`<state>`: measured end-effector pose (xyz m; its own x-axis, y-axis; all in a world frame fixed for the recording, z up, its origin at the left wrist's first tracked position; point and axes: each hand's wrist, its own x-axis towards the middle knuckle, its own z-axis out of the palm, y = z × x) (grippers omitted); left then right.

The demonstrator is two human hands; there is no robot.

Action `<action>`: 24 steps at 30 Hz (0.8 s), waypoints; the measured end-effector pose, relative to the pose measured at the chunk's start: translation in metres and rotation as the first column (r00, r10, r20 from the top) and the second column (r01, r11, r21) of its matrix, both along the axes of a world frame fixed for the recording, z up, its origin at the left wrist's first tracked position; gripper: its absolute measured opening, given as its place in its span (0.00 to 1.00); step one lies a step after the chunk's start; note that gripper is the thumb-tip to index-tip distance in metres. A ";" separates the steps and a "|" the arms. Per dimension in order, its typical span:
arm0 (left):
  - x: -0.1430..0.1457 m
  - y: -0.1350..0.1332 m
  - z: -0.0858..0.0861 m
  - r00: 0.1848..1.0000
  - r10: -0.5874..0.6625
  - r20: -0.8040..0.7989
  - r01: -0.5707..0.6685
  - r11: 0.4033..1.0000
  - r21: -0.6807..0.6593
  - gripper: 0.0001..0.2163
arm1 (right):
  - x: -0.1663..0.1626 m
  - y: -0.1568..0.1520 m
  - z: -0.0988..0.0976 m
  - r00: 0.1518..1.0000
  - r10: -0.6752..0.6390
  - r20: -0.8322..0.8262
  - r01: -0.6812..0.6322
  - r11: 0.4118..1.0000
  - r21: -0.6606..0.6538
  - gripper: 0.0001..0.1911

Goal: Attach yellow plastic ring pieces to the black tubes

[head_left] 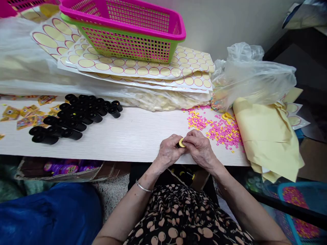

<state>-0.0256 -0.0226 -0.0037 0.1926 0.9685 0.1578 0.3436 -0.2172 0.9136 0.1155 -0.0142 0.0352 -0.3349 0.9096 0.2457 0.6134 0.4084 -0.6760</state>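
My left hand [168, 149] is closed around a small black cylinder, most of which its fingers hide. A round yellow piece [181, 143] shows at the cylinder's end, facing up. My right hand [199, 147] is closed too, with thumb and fingertips pressed at the edge of the yellow piece; anything else in that pinch is hidden. Both hands meet just above the table's front edge. Beyond my right hand lies a spread of small pink and yellow rings [224, 132]. Several black cylinders [76, 117] stand or lean in a cluster at the left of the table.
Sheets of oval stickers [143, 70] lie at the back under a pink and green basket [127, 41]. To the right are a clear plastic bag [263, 75] and yellow paper [265, 132]. Small wrapped packets [28, 115] lie far left. Below the table is an open carton [102, 171].
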 end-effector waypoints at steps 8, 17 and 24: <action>-0.001 0.000 0.000 1.000 -0.003 0.023 0.002 1.000 0.016 0.03 | -0.002 -0.003 0.003 0.955 0.023 0.296 -0.057 0.993 0.106 0.12; -0.001 0.000 -0.002 1.000 -0.002 -0.001 0.002 1.000 0.004 0.08 | 0.017 -0.008 0.003 0.992 -0.068 -0.107 0.070 0.997 0.019 0.07; -0.001 0.000 -0.006 1.000 -0.016 -0.003 0.016 1.000 0.009 0.08 | 0.045 -0.036 -0.029 0.828 -0.358 -0.432 0.105 0.856 -0.507 0.12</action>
<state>-0.0264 -0.0221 -0.0094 0.2084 0.9639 0.1658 0.3427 -0.2307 0.9107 0.1608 -0.0503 0.0063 -0.0459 0.9900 -0.1331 0.1780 -0.1230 -0.9763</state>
